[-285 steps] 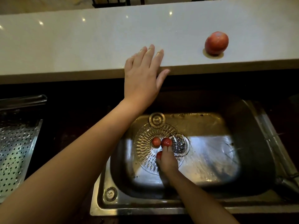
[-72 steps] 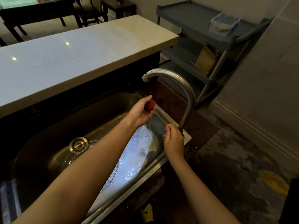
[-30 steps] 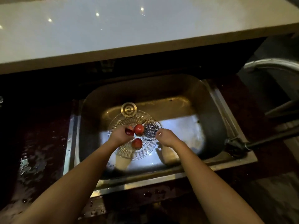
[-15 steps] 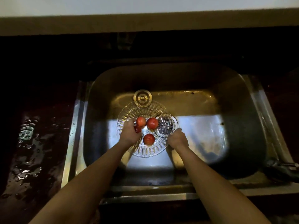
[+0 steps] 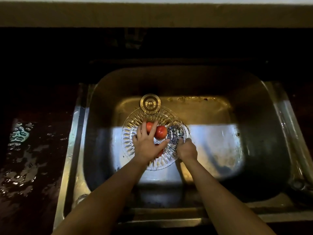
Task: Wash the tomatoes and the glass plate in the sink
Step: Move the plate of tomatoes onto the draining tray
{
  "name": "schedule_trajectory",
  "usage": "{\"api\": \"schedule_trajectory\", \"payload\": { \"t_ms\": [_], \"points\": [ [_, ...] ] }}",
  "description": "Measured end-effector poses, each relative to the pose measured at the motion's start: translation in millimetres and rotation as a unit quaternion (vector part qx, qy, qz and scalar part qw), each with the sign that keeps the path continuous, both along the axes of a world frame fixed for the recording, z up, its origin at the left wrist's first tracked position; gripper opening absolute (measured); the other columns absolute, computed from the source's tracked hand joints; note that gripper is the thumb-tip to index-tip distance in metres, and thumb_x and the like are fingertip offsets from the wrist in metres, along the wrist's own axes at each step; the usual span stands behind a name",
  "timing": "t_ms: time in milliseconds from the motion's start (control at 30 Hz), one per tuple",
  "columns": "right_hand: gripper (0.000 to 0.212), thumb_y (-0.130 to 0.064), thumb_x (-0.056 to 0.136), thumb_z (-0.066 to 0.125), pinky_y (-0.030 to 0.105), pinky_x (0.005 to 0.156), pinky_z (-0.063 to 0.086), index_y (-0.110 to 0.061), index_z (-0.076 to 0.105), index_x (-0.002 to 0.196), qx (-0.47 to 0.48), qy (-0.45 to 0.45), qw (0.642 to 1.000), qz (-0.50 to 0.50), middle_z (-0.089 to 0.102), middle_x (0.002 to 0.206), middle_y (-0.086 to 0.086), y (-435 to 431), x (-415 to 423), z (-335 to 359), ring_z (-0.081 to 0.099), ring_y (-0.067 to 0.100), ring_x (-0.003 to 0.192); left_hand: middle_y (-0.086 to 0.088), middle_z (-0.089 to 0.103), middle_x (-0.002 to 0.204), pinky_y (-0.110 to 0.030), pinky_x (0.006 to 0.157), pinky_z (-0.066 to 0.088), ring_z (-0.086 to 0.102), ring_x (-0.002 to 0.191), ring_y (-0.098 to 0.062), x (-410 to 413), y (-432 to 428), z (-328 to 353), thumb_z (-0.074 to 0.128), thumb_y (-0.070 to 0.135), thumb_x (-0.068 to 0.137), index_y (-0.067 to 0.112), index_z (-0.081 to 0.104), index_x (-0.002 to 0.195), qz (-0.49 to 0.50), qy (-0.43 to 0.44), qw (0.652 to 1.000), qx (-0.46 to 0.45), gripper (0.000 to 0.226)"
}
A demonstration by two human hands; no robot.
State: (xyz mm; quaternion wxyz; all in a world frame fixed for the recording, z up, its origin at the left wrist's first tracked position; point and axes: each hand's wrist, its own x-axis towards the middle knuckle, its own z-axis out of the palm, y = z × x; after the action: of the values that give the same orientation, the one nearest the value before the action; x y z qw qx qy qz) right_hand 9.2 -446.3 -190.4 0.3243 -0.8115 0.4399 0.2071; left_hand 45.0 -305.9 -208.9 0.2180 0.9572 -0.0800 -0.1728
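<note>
A cut-glass plate lies on the floor of the steel sink. Three red tomatoes are on it: one in plain view, one partly behind my fingers, and one mostly hidden under my palm. My left hand is spread flat over the plate with fingers apart, resting on the tomatoes. My right hand is curled on the plate's right rim, gripping it.
A round metal drain plug sits just beyond the plate, and a drain strainer shows through the glass at its right. A wet dark counter lies to the left. A pale raised countertop edge runs along the back.
My left hand has let the small tomato go onto the plate and spread open over the tomatoes. My right hand stays on the plate's right rim.
</note>
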Motion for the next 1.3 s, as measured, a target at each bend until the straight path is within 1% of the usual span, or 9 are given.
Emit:
{"api": "schedule_trajectory", "payload": {
  "t_ms": [100, 167, 233, 333, 567, 667, 933, 1133, 1300],
  "points": [
    [0.046, -0.038, 0.099, 0.032, 0.033, 0.076, 0.039, 0.0, 0.056, 0.109, 0.007, -0.081, 0.997, -0.006, 0.063, 0.11, 0.022, -1, -1, -4, 0.058, 0.036, 0.103, -0.005, 0.02, 0.152, -0.051, 0.107, 0.021, 0.017, 0.137, -0.029, 5, -5, 2, 0.033, 0.081, 0.072, 0.05, 0.015, 0.141, -0.011, -0.038, 0.999, 0.014, 0.077],
    [0.044, -0.035, 0.1, 0.033, 0.03, 0.072, 0.038, -0.002, 0.063, 0.101, 0.081, -0.159, 0.982, -0.063, 0.065, 0.087, 0.015, 0, -1, -3, 0.059, 0.031, 0.088, -0.004, 0.025, 0.15, -0.05, 0.106, 0.023, 0.02, 0.135, -0.029, 7, -7, 4, 0.038, 0.074, 0.076, 0.046, 0.027, 0.138, 0.004, -0.048, 0.999, 0.0, 0.069],
    [0.044, -0.032, 0.1, 0.034, 0.027, 0.067, 0.036, -0.003, 0.066, 0.092, 0.13, -0.217, 0.961, -0.114, 0.053, 0.064, 0.0, 2, 0, 5, 0.051, 0.022, 0.067, -0.004, 0.027, 0.149, -0.051, 0.106, 0.023, 0.02, 0.134, -0.03, 10, -9, 6, 0.043, 0.067, 0.079, 0.043, 0.034, 0.135, 0.025, -0.036, 0.999, -0.023, 0.062],
    [0.042, -0.029, 0.1, 0.035, 0.027, 0.062, 0.037, -0.004, 0.066, 0.086, 0.094, -0.252, 0.958, -0.102, 0.047, 0.057, -0.004, 1, 3, 20, 0.049, 0.019, 0.062, -0.003, 0.026, 0.149, -0.05, 0.106, 0.024, 0.021, 0.134, -0.03, 16, -12, 16, 0.047, 0.064, 0.079, 0.043, 0.036, 0.134, 0.052, 0.0, 0.997, -0.059, 0.059],
    [0.042, -0.03, 0.099, 0.036, 0.039, 0.072, 0.045, -0.003, 0.065, 0.086, -0.014, -0.289, 0.957, -0.037, 0.065, 0.081, 0.019, -18, 8, 86, 0.058, 0.031, 0.079, 0.004, 0.021, 0.15, -0.051, 0.107, 0.023, 0.02, 0.135, -0.026, 14, -38, 70, 0.042, 0.067, 0.074, 0.047, 0.037, 0.131, 0.104, 0.038, 0.981, -0.158, 0.061],
    [0.046, -0.034, 0.099, 0.034, 0.039, 0.067, 0.046, 0.0, 0.064, 0.089, -0.062, -0.273, 0.96, 0.02, 0.063, 0.078, 0.02, -30, 17, 125, 0.059, 0.032, 0.075, 0.004, 0.018, 0.152, -0.055, 0.108, 0.025, 0.019, 0.136, -0.027, 13, -51, 97, 0.045, 0.065, 0.079, 0.044, 0.036, 0.134, 0.123, 0.06, 0.968, -0.213, 0.06],
    [0.04, -0.034, 0.098, 0.034, 0.041, 0.068, 0.045, -0.004, 0.058, 0.088, -0.22, -0.258, 0.932, 0.125, 0.063, 0.083, 0.019, -33, 34, 211, 0.061, 0.038, 0.08, 0.004, 0.017, 0.153, -0.045, 0.109, 0.028, 0.02, 0.138, -0.027, 11, -69, 162, 0.053, 0.047, 0.088, 0.036, 0.043, 0.133, 0.176, 0.115, 0.893, -0.399, 0.047],
    [0.038, -0.034, 0.098, 0.033, 0.038, 0.067, 0.044, -0.007, 0.058, 0.092, -0.269, -0.251, 0.923, 0.113, 0.058, 0.078, 0.011, -17, 30, 235, 0.061, 0.033, 0.08, 0.004, 0.017, 0.153, -0.054, 0.107, 0.034, 0.024, 0.137, -0.031, 11, -60, 182, 0.052, 0.047, 0.089, 0.037, 0.043, 0.132, 0.155, 0.128, 0.889, -0.412, 0.045],
    [0.039, -0.035, 0.098, 0.032, 0.039, 0.071, 0.045, -0.006, 0.059, 0.096, -0.276, -0.239, 0.927, 0.091, 0.063, 0.089, 0.016, -5, 26, 243, 0.062, 0.033, 0.085, 0.004, 0.02, 0.152, -0.053, 0.107, 0.035, 0.028, 0.135, -0.03, 12, -47, 187, 0.051, 0.05, 0.089, 0.036, 0.044, 0.131, 0.133, 0.105, 0.901, -0.399, 0.045]
  ]
}}
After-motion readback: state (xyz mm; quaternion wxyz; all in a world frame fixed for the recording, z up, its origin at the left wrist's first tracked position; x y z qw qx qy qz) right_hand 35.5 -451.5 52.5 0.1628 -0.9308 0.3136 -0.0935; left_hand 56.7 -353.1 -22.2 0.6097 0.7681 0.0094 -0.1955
